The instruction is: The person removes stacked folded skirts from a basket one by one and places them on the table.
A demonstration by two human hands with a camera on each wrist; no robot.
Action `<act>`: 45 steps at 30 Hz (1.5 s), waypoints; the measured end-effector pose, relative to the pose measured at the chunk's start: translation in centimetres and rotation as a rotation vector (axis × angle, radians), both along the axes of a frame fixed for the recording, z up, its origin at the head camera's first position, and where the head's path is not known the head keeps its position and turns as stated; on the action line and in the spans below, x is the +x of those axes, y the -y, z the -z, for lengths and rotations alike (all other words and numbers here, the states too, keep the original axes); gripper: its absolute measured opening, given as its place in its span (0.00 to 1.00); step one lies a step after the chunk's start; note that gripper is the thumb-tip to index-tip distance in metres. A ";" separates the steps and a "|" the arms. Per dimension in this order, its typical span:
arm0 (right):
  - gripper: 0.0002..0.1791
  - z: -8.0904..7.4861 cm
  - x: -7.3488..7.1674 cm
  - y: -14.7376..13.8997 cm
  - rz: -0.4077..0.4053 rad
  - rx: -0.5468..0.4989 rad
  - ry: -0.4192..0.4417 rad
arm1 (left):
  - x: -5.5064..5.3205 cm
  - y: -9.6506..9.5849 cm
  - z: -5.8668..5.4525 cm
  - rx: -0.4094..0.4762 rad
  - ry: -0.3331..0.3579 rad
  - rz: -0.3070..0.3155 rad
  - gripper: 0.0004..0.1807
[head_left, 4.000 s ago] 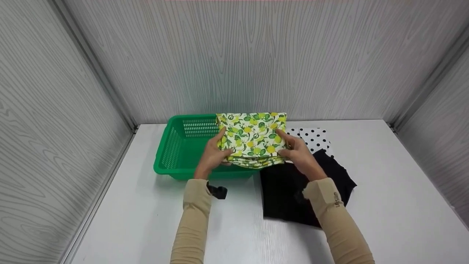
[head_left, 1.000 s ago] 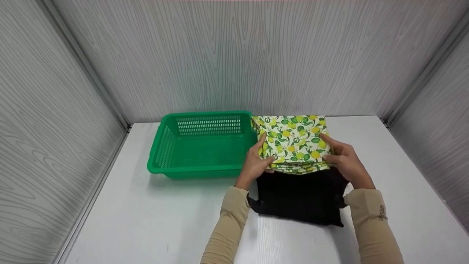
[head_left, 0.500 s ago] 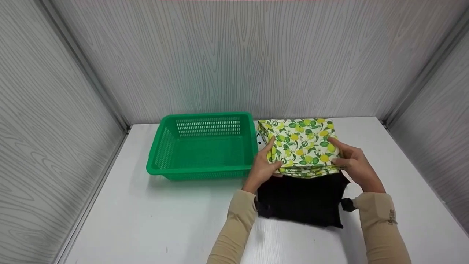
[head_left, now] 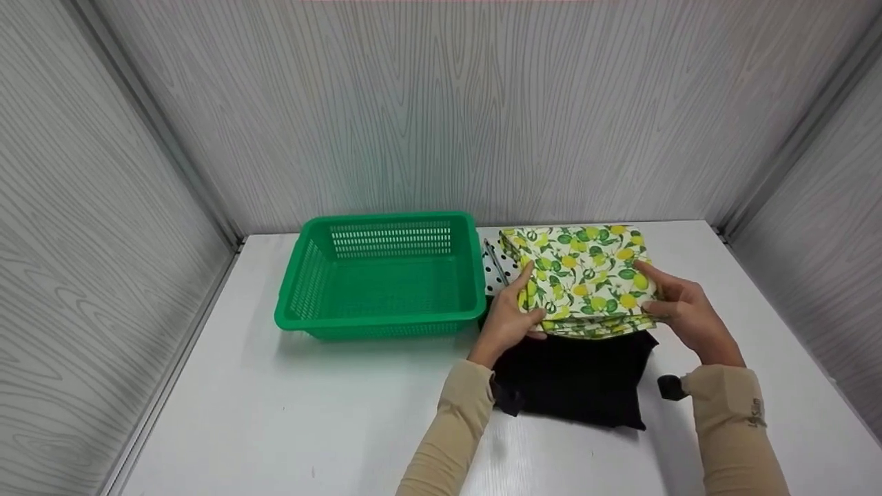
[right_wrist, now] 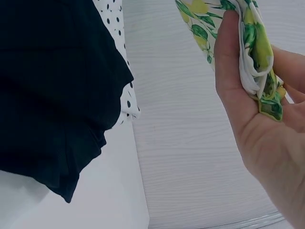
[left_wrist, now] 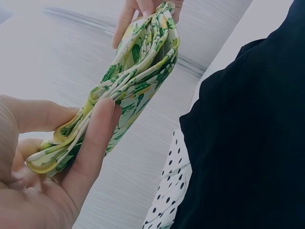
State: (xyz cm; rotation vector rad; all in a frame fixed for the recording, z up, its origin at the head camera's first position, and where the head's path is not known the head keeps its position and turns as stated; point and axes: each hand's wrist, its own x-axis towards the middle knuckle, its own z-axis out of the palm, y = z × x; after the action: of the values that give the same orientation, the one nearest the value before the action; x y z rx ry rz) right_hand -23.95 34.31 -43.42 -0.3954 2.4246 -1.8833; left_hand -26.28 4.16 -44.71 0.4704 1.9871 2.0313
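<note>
Both hands hold a folded lemon-print cloth [head_left: 589,275], layered in several folds, in the air above the black cloth. My left hand [head_left: 508,318] pinches its left edge between thumb and fingers; the left wrist view shows the layers bunched there. At the opposite edge my right hand [head_left: 685,313] grips it, thumb on one face and fingers on the other in the right wrist view. Below lies the black cloth [head_left: 572,379], partly over a white cloth with black dots [head_left: 493,275]. The lemon cloth hides much of both in the head view.
A green plastic basket [head_left: 386,318] with slotted walls stands left of the cloths, nothing seen inside it. A thin grey strip [head_left: 497,262] shows on the dotted cloth. The white table [head_left: 324,420] is bounded by grey wood-patterned panels [head_left: 386,124] at the back and sides.
Over four seconds both hands have carried the lemon-print cloth rightward from over the basket to above the black and dotted cloths. In the last half second it shifts slightly further right.
</note>
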 end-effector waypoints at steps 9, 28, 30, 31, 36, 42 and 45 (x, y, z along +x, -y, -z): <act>0.36 0.5 0.7 -1.6 0.009 -0.003 -0.011 | 0.5 -1.4 0.5 -0.023 0.052 0.016 0.46; 0.35 1.0 1.4 -4.3 0.011 -0.148 0.015 | 0.9 -3.7 0.6 -0.037 0.068 0.043 0.47; 0.35 1.0 1.4 -4.5 0.010 -0.158 0.013 | 0.9 -3.9 0.6 -0.031 0.068 0.047 0.47; 0.35 1.0 1.5 -4.7 0.008 -0.167 0.014 | 0.8 -4.1 0.7 -0.027 0.068 0.049 0.47; 0.36 1.2 1.7 -5.4 0.004 -0.187 0.018 | 0.8 -4.8 1.0 -0.009 0.082 0.063 0.47; 0.36 1.4 2.1 -6.3 0.002 -0.184 0.022 | 1.1 -5.7 1.3 -0.003 0.086 0.057 0.48; 0.36 1.4 2.4 -6.7 0.013 -0.182 0.024 | 1.3 -6.3 1.4 -0.003 0.075 0.053 0.49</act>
State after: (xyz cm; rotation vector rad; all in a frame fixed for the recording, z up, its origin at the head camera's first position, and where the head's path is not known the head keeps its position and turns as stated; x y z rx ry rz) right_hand -21.57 41.05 -44.83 -0.3639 2.2534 -2.1091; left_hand -24.94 10.41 -46.10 0.4351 1.9131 1.9840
